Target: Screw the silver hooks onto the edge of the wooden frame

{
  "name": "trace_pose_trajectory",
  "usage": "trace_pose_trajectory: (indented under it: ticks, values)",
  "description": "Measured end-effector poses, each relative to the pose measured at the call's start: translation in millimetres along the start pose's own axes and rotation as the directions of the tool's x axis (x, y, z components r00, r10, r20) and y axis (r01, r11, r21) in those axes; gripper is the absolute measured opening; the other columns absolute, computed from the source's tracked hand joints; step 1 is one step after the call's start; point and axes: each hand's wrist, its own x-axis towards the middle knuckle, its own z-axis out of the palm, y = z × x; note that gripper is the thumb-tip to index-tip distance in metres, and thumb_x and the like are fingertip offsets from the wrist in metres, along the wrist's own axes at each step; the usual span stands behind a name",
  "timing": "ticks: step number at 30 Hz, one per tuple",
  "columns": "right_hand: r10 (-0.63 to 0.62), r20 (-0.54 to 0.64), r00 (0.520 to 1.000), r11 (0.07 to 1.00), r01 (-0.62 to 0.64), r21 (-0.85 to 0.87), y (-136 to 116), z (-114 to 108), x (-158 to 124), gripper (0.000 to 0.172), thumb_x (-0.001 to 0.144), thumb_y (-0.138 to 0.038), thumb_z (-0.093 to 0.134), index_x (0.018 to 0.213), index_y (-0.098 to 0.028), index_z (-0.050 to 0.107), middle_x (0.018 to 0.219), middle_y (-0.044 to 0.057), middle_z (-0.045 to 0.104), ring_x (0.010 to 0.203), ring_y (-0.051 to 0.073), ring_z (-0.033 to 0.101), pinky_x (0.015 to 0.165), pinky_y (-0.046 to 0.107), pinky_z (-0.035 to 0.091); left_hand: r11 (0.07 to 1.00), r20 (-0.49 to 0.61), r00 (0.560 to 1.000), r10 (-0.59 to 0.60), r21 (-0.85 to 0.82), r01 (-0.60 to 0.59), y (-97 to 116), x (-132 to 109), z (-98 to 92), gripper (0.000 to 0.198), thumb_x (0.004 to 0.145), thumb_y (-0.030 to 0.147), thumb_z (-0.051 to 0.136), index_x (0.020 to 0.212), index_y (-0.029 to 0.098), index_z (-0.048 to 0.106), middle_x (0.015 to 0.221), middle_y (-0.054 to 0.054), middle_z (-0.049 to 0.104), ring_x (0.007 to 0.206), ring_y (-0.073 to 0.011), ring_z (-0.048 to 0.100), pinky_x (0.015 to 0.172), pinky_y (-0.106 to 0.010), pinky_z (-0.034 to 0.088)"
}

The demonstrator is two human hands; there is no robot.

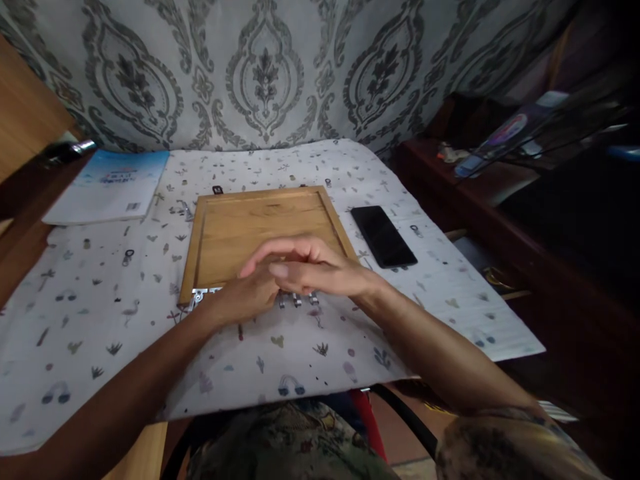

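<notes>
Left hand (254, 291) and right hand (317, 268) touched each other; whether they gripped anything, I could not tell.
A book (115, 187) lay at the table's (65, 333) far left corner, the wooden board (265, 223) in the middle, with metal clips (299, 301) at its near edge, and a phone (384, 237) toward the right edge.

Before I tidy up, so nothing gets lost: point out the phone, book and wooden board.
Phone (384, 236), head view: middle of its screen.
Book (111, 189), head view: middle of its cover.
Wooden board (255, 228), head view: bare panel.
</notes>
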Motion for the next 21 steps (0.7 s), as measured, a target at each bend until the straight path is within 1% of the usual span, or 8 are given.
trace_pose_trajectory:
  ticks: [2,4,9,11,13,15,18,21]
  values:
    - [-0.041,-0.155,0.987,0.999,0.035,-0.042,1.9,5.8,-0.2,0.024,0.098,-0.034,0.054,0.101,-0.016,0.069,0.051,-0.011,0.038,0.041,0.006,0.031,0.041,0.021,0.025,1.0,0.002,1.0,-0.007,-0.005,0.007,0.2,-0.2,0.0,0.037,0.098,0.009,0.037,0.107,0.016,0.072,0.107,-0.003,0.073,0.105,-0.0167,0.068,0.085,-0.025,0.055]
    - [-0.088,-0.366,0.926,0.996,0.082,-0.031,4.5,9.6,0.2,0.023,0.097,-0.036,0.055,0.095,-0.018,0.068,0.048,-0.011,0.035,0.04,0.007,0.027,0.04,0.022,0.023,1.0,0.015,1.0,-0.006,0.012,0.006,0.4,0.7,-0.8,0.032,0.099,0.014,0.043,0.108,0.018,0.073,0.112,-0.003,0.073,0.107,-0.0184,0.068,0.09,-0.029,0.055]
    - [-0.21,-0.79,0.577,0.972,0.213,-0.103,9.8,12.8,1.3,0.019,0.095,-0.036,0.056,0.088,-0.021,0.064,0.043,-0.013,0.026,0.037,0.008,0.018,0.039,0.023,0.018,0.996,0.053,0.999,0.0,0.094,-0.005,-0.6,3.1,-2.1,0.031,0.097,0.011,0.048,0.108,0.02,0.075,0.114,-0.006,0.074,0.106,-0.0206,0.067,0.094,-0.035,0.054]
    - [-0.222,-0.827,0.516,0.969,0.209,-0.13,10.2,10.3,0.6,0.022,0.095,-0.041,0.058,0.089,-0.022,0.065,0.043,-0.013,0.025,0.037,0.008,0.018,0.039,0.023,0.018,0.993,0.062,0.998,0.006,0.113,-0.013,-0.9,3.1,-2.5,0.032,0.097,0.01,0.047,0.108,0.021,0.075,0.112,-0.006,0.074,0.105,-0.0199,0.066,0.091,-0.033,0.054]
    - [-0.189,-0.81,0.556,0.977,0.189,-0.098,9.6,4.6,-0.8,0.029,0.094,-0.048,0.06,0.089,-0.021,0.067,0.044,-0.013,0.025,0.037,0.008,0.018,0.038,0.024,0.019,0.991,0.074,0.997,0.017,0.132,-0.027,-1.0,2.9,-3.0,0.032,0.097,0.01,0.046,0.101,0.02,0.076,0.11,-0.006,0.074,0.101,-0.0192,0.066,0.088,-0.032,0.053]
    - [-0.13,-0.74,0.66,0.987,0.16,-0.031,8.0,-3.2,-3.0,0.04,0.093,-0.058,0.058,0.085,-0.02,0.069,0.046,-0.011,0.03,0.038,0.008,0.022,0.038,0.024,0.023,0.99,0.086,0.996,0.027,0.139,-0.039,-1.3,2.9,-3.4,0.033,0.098,0.01,0.044,0.098,0.02,0.076,0.11,-0.006,0.073,0.1,-0.0188,0.066,0.088,-0.031,0.053]
    - [-0.073,-0.585,0.808,0.995,0.099,0.013,3.9,-14.2,-7.5,0.048,0.09,-0.062,0.061,0.077,-0.017,0.075,0.054,-0.005,0.047,0.046,0.009,0.041,0.046,0.025,0.037,0.99,0.095,0.995,0.032,0.131,-0.044,-2.2,3.1,-3.1,0.032,0.096,0.008,0.046,0.1,0.019,0.075,0.111,-0.006,0.073,0.102,-0.0196,0.066,0.089,-0.032,0.053]
    - [-0.074,-0.465,0.882,0.997,0.075,-0.016,-0.4,-21.4,-11.8,0.04,0.085,-0.056,0.072,0.079,-0.017,0.08,0.074,0.001,0.065,0.065,0.011,0.059,0.064,0.025,0.05,0.99,0.107,0.994,0.02,0.136,-0.035,-2.6,2.9,-2.5,0.031,0.094,0.006,0.047,0.1,0.019,0.075,0.111,-0.006,0.072,0.101,-0.02,0.067,0.087,-0.033,0.054]
